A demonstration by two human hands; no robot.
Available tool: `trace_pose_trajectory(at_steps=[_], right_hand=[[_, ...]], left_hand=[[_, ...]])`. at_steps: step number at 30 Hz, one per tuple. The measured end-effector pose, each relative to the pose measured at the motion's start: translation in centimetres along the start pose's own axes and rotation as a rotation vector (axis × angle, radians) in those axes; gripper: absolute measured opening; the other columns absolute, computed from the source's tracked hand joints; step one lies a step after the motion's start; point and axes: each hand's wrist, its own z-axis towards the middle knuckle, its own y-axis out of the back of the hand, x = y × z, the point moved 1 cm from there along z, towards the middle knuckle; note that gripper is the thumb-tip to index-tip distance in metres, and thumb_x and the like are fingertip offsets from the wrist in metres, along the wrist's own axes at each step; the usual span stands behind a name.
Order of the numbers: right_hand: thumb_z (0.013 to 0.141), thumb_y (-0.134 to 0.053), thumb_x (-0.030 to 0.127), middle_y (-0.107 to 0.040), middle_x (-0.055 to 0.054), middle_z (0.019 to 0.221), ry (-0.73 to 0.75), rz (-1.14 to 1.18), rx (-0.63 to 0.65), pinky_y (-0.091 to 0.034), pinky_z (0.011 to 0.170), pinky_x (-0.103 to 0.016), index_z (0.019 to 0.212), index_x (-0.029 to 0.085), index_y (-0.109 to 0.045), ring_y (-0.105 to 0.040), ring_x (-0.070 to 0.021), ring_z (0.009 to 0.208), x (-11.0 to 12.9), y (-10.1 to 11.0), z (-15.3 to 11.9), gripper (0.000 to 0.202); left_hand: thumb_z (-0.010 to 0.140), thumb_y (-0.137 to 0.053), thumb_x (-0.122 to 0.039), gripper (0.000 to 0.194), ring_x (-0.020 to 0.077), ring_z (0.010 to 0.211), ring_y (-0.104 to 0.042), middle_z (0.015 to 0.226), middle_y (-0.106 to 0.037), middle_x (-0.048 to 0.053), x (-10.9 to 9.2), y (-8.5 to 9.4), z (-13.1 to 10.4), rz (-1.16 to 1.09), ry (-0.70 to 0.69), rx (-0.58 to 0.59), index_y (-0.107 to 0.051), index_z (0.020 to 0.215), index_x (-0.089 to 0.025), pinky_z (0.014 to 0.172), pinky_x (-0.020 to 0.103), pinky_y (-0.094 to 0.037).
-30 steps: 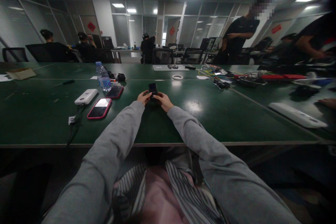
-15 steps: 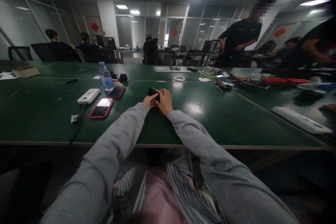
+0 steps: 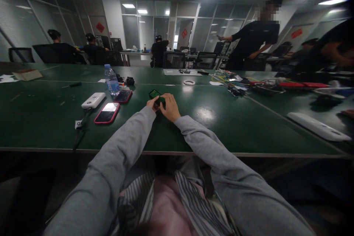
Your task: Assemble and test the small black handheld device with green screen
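Observation:
My left hand (image 3: 153,104) is closed round the near side of a small black case (image 3: 155,93), held above the green table. A green, circuit-board-like face shows inside the case's dark rim. At its right side my right hand (image 3: 170,107) has its fingers bent over a dark part. Whether that part is separate from the case, I cannot tell. My fingers hide the case's near right portion. To the left lie two phones, one with a bright reflection on its screen (image 3: 107,113) and a red-edged one (image 3: 123,96) farther back.
A water bottle (image 3: 111,81) stands behind the phones. A white power bank (image 3: 93,100) with a cable lies left. A white ring (image 3: 189,82) sits farther back; tangled wires (image 3: 235,78) and a long white device (image 3: 317,126) are right. A person in black (image 3: 256,40) stands across the table.
The black case has shifted slightly left and tilted, so more of its green face shows. My right hand has moved slightly left. The standing person across the table has stretched out an arm.

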Motion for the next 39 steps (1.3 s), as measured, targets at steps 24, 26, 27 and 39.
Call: trace_pose_trajectory(at_steps=[24,26,27,39], right_hand=[[0.068,-0.064,0.051,-0.059,-0.001,0.091,-0.737,0.797,-0.075,-0.041,0.091,-0.032,0.092,0.021,-0.055,-0.054,-0.0145,0.092,-5.1,-2.9,-0.1,0.039],[0.067,-0.064,0.050,-0.060,-0.001,0.093,-0.743,0.804,-0.074,-0.041,0.092,-0.032,0.092,0.021,-0.055,-0.054,-0.0149,0.094,-5.1,-2.9,-0.1,0.040],[0.067,-0.064,0.050,-0.060,-0.002,0.094,-0.743,0.810,-0.073,-0.040,0.092,-0.032,0.093,0.021,-0.055,-0.054,-0.0149,0.095,-5.1,-2.9,-0.1,0.040],[0.061,-0.070,0.040,-0.063,-0.001,0.092,-0.814,0.931,-0.040,-0.046,0.085,-0.031,0.099,0.020,-0.057,-0.059,-0.0140,0.089,-5.5,-3.0,0.0,0.044]], left_hand=[[0.052,-0.085,-0.016,0.046,0.0170,0.071,-0.064,0.081,-0.066,0.005,-0.7,-0.2,-0.9,0.197,0.020,0.150,-0.061,0.091,-0.016,0.076,0.036,-0.052],[0.052,-0.085,-0.014,0.045,0.0177,0.073,-0.065,0.082,-0.066,0.005,-0.9,-0.1,-1.0,0.209,0.029,0.174,-0.061,0.091,-0.016,0.077,0.037,-0.052],[0.052,-0.084,-0.013,0.045,0.0179,0.073,-0.065,0.082,-0.066,0.005,-1.0,-0.1,-1.0,0.214,0.029,0.187,-0.061,0.091,-0.016,0.077,0.037,-0.052],[0.050,-0.083,-0.009,0.066,0.0221,0.090,-0.065,0.098,-0.065,0.006,-1.3,-0.3,-1.6,0.198,-0.047,0.243,-0.060,0.110,-0.021,0.085,0.041,-0.051]])
